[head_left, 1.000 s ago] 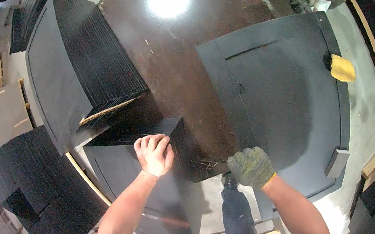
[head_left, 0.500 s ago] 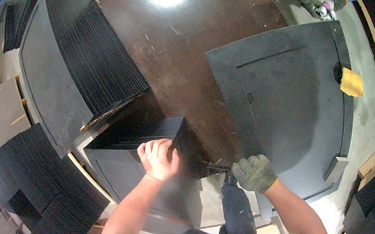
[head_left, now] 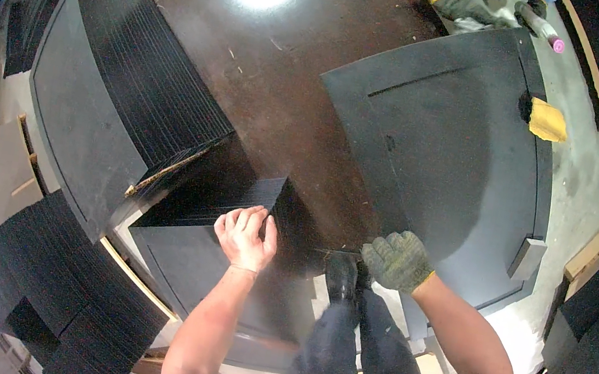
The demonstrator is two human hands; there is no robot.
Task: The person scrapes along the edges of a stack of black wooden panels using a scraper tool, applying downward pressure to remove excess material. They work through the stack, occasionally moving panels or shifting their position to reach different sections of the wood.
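Observation:
My left hand is bare, its fingers hooked over the upper edge of a stack of dark framed panels. That stack leans in front of me, left of my legs. On my right hand is a grey-green knitted glove. Its fingers are curled at the near left edge of a large dark framed panel; the fingertips are hidden. A yellow sponge-like piece sits at this panel's right edge, and a small grey block lies near its lower right corner.
A tall stack of dark panels stands at the left, with another stack nearer. Beyond is a brown, shiny surface. At the top right, a co-worker's gloved hands are beside a pink-ended tube.
My feet have shifted, and one dark shoe now shows between my hands. Both hands keep their places at the panels. The co-worker's hands and the pink-ended tube have come further into view.

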